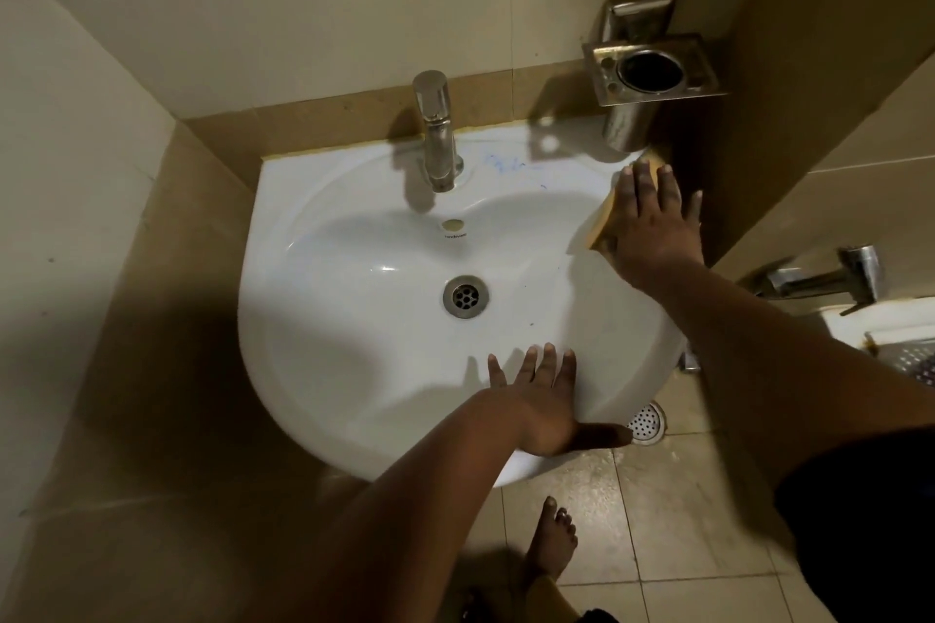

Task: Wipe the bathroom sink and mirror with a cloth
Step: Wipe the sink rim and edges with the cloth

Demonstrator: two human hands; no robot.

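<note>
On the sink's right rim: cloth (pixel 604 218) lies flat under the right hand (pixel 657 230); long axis runs front to back along the rim
Right fingers: straight, spread, pressing the cloth
Left hand (pixel 539 400): fingers straight, resting on the near rim; farther from the cloth
Unwiped stretch: bowl and blue smudge (pixel 506 162) lie leftward, by the tap (pixel 437 137)
Materials: sink (pixel 313 319) glossy white ceramic; cloth yellow, soft, folded; tap polished metal

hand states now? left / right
Left hand: open, fingers straight, resting flat on the sink front rim.
Right hand: open, fingers spread, pressing the cloth onto the sink's right rim.
</note>
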